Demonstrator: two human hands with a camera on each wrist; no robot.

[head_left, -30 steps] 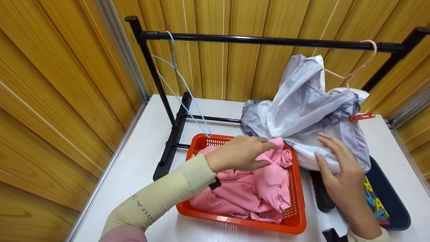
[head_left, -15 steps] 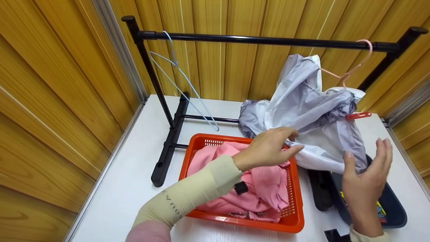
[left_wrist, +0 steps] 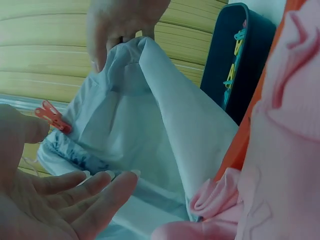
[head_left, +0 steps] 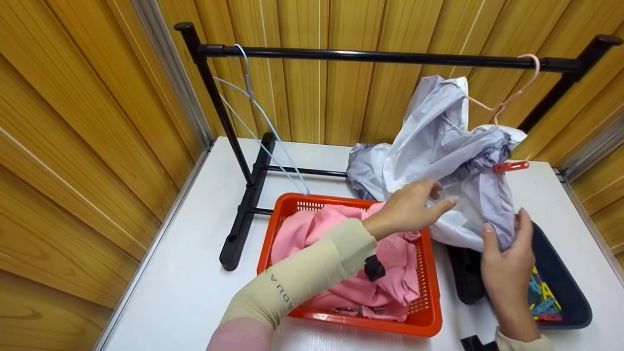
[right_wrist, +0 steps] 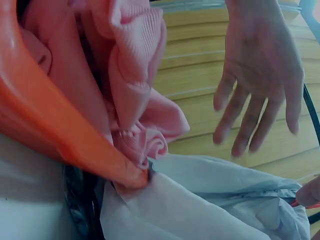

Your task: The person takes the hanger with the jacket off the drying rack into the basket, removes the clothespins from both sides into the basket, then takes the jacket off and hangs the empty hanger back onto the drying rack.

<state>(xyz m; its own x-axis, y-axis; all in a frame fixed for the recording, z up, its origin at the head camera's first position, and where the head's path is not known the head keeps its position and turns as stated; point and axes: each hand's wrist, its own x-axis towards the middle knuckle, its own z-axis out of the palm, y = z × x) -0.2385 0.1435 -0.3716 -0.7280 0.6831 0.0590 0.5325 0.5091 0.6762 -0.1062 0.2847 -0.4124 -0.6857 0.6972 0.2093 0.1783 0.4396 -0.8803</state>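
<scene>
A thin grey-and-white jacket (head_left: 438, 141) hangs bunched from a pink hanger (head_left: 519, 90), with a red clothespin (head_left: 511, 166) clipped near its elastic-looking patterned edge. My right hand (head_left: 509, 273) pinches the jacket's lower right edge between thumb and fingers; in the left wrist view, that right hand (left_wrist: 125, 30) holds the cloth from above. My left hand (head_left: 409, 204) is held in front of the jacket, fingers relaxed and spread. Seen from the right wrist, the left hand (right_wrist: 260, 85) holds nothing.
An orange basket (head_left: 434, 302) of pink clothing (head_left: 341, 273) stands at front centre. Right of it, a dark tray (head_left: 575, 297) holds several coloured clothespins (head_left: 546, 297). A blue hanger (head_left: 265, 117) hangs at the left of the black rack (head_left: 370, 56).
My left hand has moved right from above the basket to the jacket. My right hand moved right, then came back left and took hold of the jacket's lower edge. The blue hanger sways.
</scene>
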